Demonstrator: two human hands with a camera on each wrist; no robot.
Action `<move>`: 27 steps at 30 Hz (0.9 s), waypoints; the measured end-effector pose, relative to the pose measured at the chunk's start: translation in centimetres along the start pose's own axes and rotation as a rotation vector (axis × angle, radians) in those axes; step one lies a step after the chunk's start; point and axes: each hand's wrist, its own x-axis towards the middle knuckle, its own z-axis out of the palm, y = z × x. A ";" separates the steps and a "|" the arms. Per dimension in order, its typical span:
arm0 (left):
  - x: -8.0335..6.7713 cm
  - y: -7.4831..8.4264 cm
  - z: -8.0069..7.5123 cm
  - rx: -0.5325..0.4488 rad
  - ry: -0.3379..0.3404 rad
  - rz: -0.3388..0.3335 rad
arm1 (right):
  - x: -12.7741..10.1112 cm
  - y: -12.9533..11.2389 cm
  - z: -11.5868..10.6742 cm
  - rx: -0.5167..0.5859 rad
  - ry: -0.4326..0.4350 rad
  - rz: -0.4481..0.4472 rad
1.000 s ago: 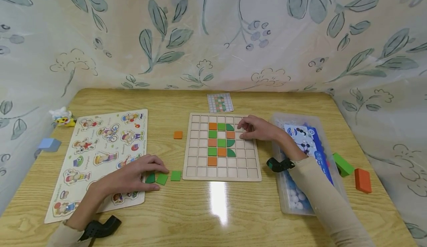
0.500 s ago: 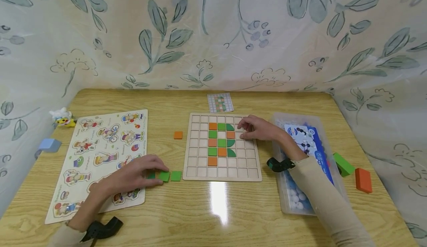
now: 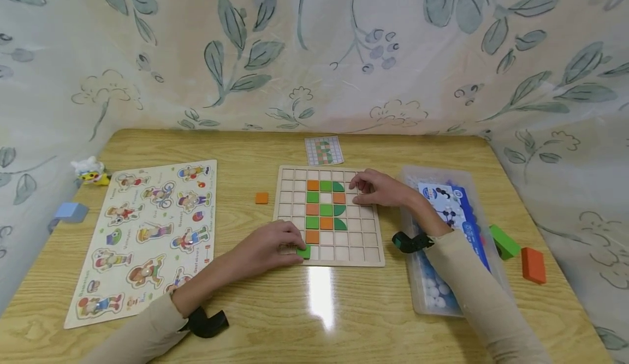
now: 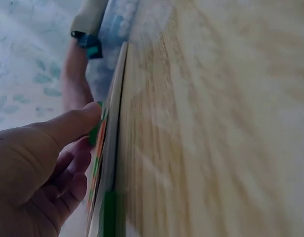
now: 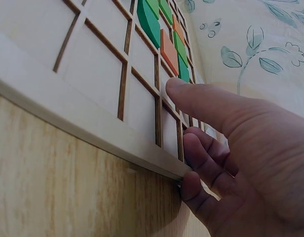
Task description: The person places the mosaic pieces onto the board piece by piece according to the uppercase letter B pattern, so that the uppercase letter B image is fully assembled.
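Fingers of the left hand (image 3: 269,248) were curled over a green square tile (image 3: 304,252), pinching it at the near left part of the wooden grid board (image 3: 328,259), in the bottom row just below and left of the lowest orange tile (image 3: 312,237). The tile lay at the fingertips, toward the board's middle from the palm, flat and square, so it had no long axis to speak of. In the left wrist view the thumb (image 4: 68,126) pressed a green edge against the board's rim. The left hand was by far the nearer to that tile.

The right hand (image 3: 375,188) rested on the far right part of the board, fingers loosely bent and gripping nothing, thumb (image 5: 201,101) lying on an empty cell just right of the coloured pattern of green and orange pieces (image 3: 325,206).

The board sat on a glossy wooden table (image 3: 319,315). A spare orange tile (image 3: 261,198) lay left of the board; a pattern card (image 3: 324,150) lay beyond it. A picture puzzle (image 3: 147,233) was well to the left, a clear plastic box (image 3: 432,293) just right of the board under the right forearm, and green and orange blocks (image 3: 518,252) further right. Leaf-printed cloth (image 3: 314,47) closed in the table on three sides.
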 end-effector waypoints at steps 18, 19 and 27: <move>1.5 1.0 0.7 0.166 0.004 0.017 | 0.0 -0.1 -0.2 -0.002 0.003 -0.001; 1.5 1.1 0.7 0.170 0.010 0.018 | 0.0 -0.1 -0.2 -0.003 0.003 -0.001; 1.6 1.3 0.8 0.184 0.044 0.028 | 0.0 0.1 -0.1 0.002 -0.007 0.004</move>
